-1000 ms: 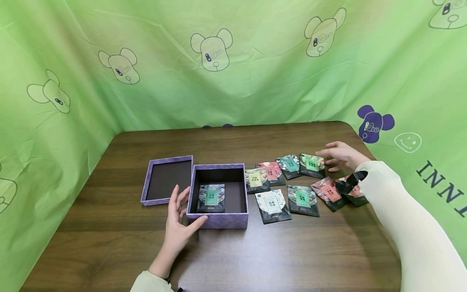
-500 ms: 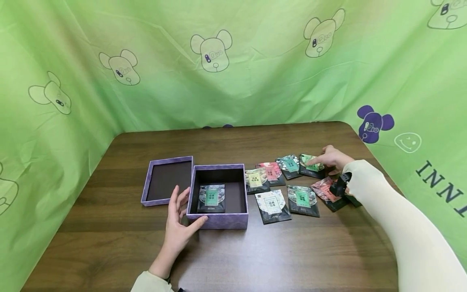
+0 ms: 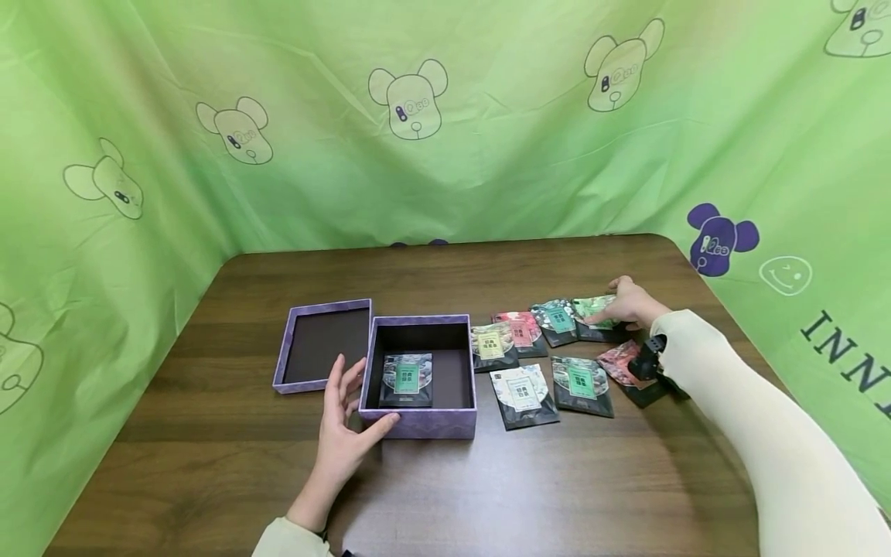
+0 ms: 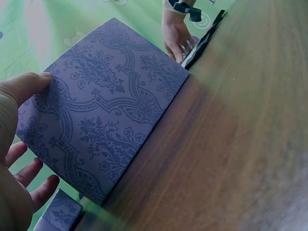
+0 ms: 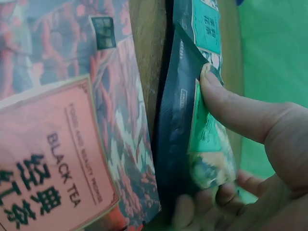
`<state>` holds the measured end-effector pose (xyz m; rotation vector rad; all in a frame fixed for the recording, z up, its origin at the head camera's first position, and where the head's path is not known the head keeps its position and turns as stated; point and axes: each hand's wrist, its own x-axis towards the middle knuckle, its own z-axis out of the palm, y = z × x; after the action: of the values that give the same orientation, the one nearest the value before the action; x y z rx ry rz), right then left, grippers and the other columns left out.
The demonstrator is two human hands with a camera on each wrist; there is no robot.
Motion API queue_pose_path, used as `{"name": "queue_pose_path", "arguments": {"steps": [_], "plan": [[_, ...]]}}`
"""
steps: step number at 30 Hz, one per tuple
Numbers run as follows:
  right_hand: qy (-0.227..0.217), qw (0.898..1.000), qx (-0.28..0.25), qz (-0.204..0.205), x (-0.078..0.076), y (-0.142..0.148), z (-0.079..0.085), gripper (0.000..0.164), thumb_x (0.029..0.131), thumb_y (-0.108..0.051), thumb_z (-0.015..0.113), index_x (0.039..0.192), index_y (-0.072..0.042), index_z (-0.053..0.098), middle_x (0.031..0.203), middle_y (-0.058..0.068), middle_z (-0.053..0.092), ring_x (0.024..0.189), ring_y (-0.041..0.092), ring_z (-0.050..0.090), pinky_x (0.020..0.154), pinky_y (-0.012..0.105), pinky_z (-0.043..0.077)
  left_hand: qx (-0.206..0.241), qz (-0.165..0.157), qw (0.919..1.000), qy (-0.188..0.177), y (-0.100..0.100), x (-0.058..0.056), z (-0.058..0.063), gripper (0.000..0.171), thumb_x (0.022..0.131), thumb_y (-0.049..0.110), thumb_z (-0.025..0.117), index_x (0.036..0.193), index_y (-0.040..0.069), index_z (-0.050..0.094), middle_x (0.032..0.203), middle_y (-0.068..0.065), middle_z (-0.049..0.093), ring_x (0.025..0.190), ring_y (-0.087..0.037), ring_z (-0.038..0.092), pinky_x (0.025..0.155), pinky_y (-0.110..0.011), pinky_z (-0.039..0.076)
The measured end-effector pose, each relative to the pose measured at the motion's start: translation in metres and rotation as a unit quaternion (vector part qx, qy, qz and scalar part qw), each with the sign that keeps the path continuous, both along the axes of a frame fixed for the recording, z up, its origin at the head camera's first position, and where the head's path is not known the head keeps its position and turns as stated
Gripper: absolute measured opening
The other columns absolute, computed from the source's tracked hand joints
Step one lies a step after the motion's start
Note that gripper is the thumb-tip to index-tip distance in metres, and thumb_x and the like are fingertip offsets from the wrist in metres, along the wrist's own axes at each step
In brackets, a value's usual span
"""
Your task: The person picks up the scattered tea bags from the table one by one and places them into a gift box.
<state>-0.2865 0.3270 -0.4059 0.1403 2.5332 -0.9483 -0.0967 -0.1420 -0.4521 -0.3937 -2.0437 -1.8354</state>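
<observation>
A purple patterned box (image 3: 429, 423) stands uncovered, a dark tea packet with a green label (image 3: 407, 379) lying inside it. My left hand (image 3: 341, 449) holds the box's near left corner, thumb on the front wall and fingers along the left side; the left wrist view shows the thumb (image 4: 31, 86) near the wall's edge. At the right, my right hand (image 3: 629, 304) pinches a black tea packet with a green label (image 5: 204, 130). Its thumb presses the face while other fingers curl at the far edge. The packet tilts up slightly from the table.
The box lid (image 3: 327, 348) lies inside-up left of the box. Right of the box are several tea packets: yellow-label (image 3: 493, 346), red (image 3: 522, 333), teal-label (image 3: 557, 321), white (image 3: 524, 396), green-label (image 3: 582, 385) and a red black-tea packet (image 5: 53, 115). A green curtain (image 3: 487, 178) hangs behind.
My right hand has come down and left onto the green-label packet at the back right and now pinches it. The left hand stays at the box.
</observation>
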Motion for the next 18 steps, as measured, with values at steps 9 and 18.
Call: {"name": "queue_pose_path", "arguments": {"steps": [9, 18], "plan": [[0.041, 0.997, -0.058, -0.002, -0.003, 0.019, -0.002, 0.059, 0.089, 0.001, 0.068, 0.134, 0.018, 0.034, 0.106, 0.028, 0.05, 0.07, 0.018, 0.058, 0.06, 0.034, 0.055, -0.002, 0.0, 1.0, 0.003, 0.0, 0.0, 0.0, 0.107, 0.071, -0.014, 0.079, 0.156, 0.003, 0.017, 0.144, -0.028, 0.044, 0.126, -0.009, 0.046, 0.094, -0.019, 0.042], [0.036, 0.987, -0.158, -0.004, 0.0, 0.028, 0.004, 0.046, 0.089, 0.012, 0.053, 0.131, 0.022, 0.037, 0.085, 0.009, 0.062, 0.071, 0.015, 0.063, 0.064, 0.035, 0.059, -0.005, 0.0, 0.9999, 0.01, 0.0, -0.001, -0.001, 0.107, 0.071, -0.015, 0.079, 0.156, 0.002, 0.017, 0.145, -0.029, 0.044, 0.126, -0.008, 0.046, 0.095, -0.019, 0.042]]}}
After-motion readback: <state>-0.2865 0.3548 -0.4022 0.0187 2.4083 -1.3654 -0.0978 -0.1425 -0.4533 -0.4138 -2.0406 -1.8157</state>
